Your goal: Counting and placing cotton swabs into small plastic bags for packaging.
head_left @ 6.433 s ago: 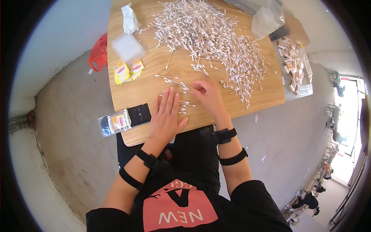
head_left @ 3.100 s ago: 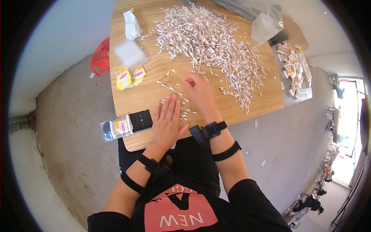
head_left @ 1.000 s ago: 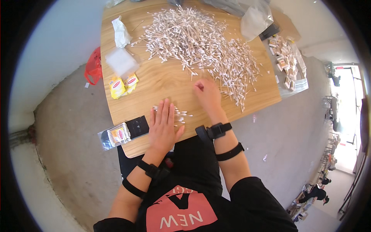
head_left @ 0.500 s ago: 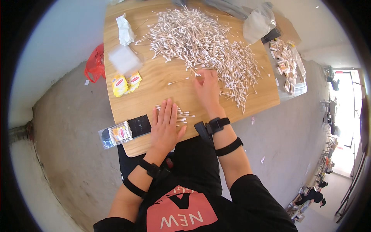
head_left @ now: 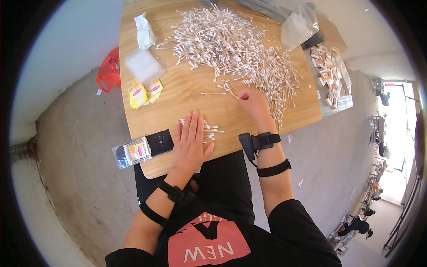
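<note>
A large heap of wooden-stemmed cotton swabs (head_left: 218, 42) covers the far middle and right of the table. At the heap's near edge my right hand (head_left: 255, 103) is closed in a pinch on the ends of a few cotton swabs (head_left: 230, 90); their exact count is unclear. One loose swab (head_left: 213, 93) lies just left of them. My left hand (head_left: 189, 142) lies flat, fingers stretched, over a small row of swabs (head_left: 212, 131) whose ends stick out on its right. Beside that hand, a black strip (head_left: 160, 143) leads to a clear bag (head_left: 121, 159) containing swabs and a yellow-orange card.
Yellow cards (head_left: 138, 95), a stack of clear bags (head_left: 144, 66) and a crumpled white packet (head_left: 144, 33) lie along the table's left side. A red bag (head_left: 109, 73) is beyond that edge. Packed swab bundles (head_left: 327, 73) sit at the right, near a translucent bag (head_left: 299, 27).
My right hand has moved right and slightly nearer me, and pinched swabs now show at its fingertips. The loose swab has shifted a little right. My left hand stays in place.
</note>
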Action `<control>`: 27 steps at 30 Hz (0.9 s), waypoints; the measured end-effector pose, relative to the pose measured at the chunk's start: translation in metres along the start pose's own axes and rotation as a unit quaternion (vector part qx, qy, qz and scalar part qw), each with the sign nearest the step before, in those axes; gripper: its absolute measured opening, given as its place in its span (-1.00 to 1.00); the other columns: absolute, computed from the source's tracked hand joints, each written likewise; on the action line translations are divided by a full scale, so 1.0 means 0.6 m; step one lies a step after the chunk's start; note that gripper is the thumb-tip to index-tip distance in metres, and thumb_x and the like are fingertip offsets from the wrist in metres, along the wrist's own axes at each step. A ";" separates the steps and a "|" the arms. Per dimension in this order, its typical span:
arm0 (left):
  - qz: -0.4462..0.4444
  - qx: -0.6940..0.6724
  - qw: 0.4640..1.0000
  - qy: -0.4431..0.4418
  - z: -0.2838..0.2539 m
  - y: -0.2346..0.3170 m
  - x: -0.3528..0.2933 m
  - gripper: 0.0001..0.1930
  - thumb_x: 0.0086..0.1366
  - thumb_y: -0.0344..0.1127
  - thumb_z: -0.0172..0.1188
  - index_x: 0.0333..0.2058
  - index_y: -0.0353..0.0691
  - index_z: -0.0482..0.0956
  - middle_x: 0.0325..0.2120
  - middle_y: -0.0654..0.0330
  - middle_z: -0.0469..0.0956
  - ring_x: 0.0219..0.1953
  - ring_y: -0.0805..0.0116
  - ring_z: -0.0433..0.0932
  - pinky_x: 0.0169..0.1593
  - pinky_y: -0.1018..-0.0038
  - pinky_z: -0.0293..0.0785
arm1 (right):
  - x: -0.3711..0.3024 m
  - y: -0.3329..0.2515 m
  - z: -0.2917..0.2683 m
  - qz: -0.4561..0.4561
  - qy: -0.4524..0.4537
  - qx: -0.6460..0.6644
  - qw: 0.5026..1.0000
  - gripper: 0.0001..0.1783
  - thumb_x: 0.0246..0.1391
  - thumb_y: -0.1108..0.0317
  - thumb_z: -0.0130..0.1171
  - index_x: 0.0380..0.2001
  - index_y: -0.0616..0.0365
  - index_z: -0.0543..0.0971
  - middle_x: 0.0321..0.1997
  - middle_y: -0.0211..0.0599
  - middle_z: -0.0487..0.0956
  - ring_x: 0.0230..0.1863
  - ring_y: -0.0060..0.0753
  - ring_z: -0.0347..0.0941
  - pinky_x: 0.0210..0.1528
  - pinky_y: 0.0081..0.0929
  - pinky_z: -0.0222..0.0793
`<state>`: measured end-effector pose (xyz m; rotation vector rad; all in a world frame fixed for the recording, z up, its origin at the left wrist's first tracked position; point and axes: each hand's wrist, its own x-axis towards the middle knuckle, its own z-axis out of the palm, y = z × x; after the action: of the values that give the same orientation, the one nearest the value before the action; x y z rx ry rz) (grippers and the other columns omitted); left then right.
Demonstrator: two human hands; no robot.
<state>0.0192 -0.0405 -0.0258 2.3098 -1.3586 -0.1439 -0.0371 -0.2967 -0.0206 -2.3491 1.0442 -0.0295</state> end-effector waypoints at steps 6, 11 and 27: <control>0.003 0.000 1.000 0.002 0.000 -0.001 0.001 -0.20 0.11 -0.04 0.19 0.23 -0.36 0.15 0.29 -0.07 0.07 0.36 0.03 0.00 0.36 0.04 -0.14 | -0.005 0.020 -0.007 0.006 0.024 0.070 0.997 -0.85 -0.12 0.29 0.25 -0.43 0.06 0.63 -0.42 -0.27 0.62 -0.35 -0.27 0.55 -0.28 -0.36 0.43; 0.003 0.004 1.000 0.000 0.001 0.002 0.001 -0.20 0.10 -0.05 0.20 0.23 -0.37 0.15 0.30 -0.07 0.06 0.36 0.04 0.00 0.36 0.05 -0.14 | 0.006 0.014 -0.015 -0.001 0.051 0.144 0.988 -0.76 0.00 0.24 0.20 -0.31 0.14 0.63 -0.45 -0.23 0.61 -0.37 -0.34 0.55 -0.30 -0.42 0.41; -0.001 0.003 1.000 -0.006 0.001 -0.002 0.001 -0.20 0.11 -0.05 0.19 0.24 -0.36 0.14 0.30 -0.06 0.05 0.36 0.03 0.00 0.36 0.05 -0.13 | 0.013 0.003 -0.002 -0.052 0.280 0.219 0.933 -0.80 0.01 0.36 0.22 -0.26 0.12 0.64 -0.38 -0.22 0.55 -0.37 -0.39 0.52 -0.29 -0.45 0.41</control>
<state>0.0201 -0.0406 -0.0264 2.3186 -1.3636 -0.1557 -0.0336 -0.3038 -0.0220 -2.0084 1.0254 -0.9245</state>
